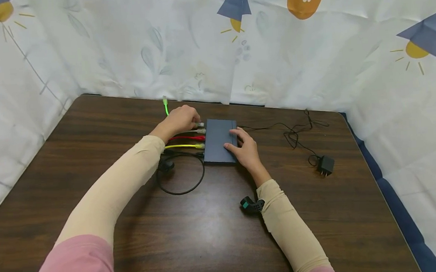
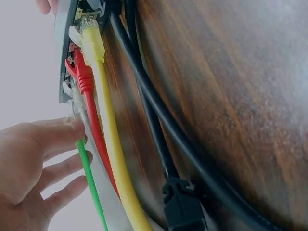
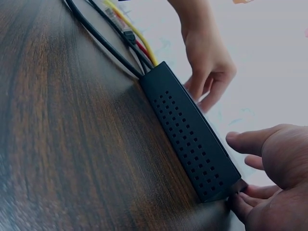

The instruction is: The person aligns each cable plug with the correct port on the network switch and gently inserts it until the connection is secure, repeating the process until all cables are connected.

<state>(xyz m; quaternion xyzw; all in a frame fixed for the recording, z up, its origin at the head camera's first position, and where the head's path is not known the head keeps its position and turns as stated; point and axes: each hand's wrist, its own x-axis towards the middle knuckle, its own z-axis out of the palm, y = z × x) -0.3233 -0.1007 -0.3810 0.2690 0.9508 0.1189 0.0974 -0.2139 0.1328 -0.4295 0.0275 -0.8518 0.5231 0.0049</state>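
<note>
A dark flat network switch [image 1: 220, 146] lies on the table, several cables at its left side. My left hand [image 1: 181, 118] pinches the clear plug of a green network cable [image 2: 91, 185] between thumb and finger, right by the farthest port. Beside it, a grey cable [image 1: 200, 131], a red cable [image 2: 83, 72] and a yellow cable [image 2: 92, 45] have their plugs in the switch's ports. My right hand [image 3: 284, 175] grips the opposite side of the switch, thumb over the top and fingers at the edge.
A black cable [image 1: 182, 193] loops in front of the switch's left side. Right of the switch, a thin black cord [image 1: 294, 129] runs to a power adapter [image 1: 325, 165]. The green cable's loose end [image 1: 165, 101] stands near the back edge, before a patterned cloth [image 1: 123, 54].
</note>
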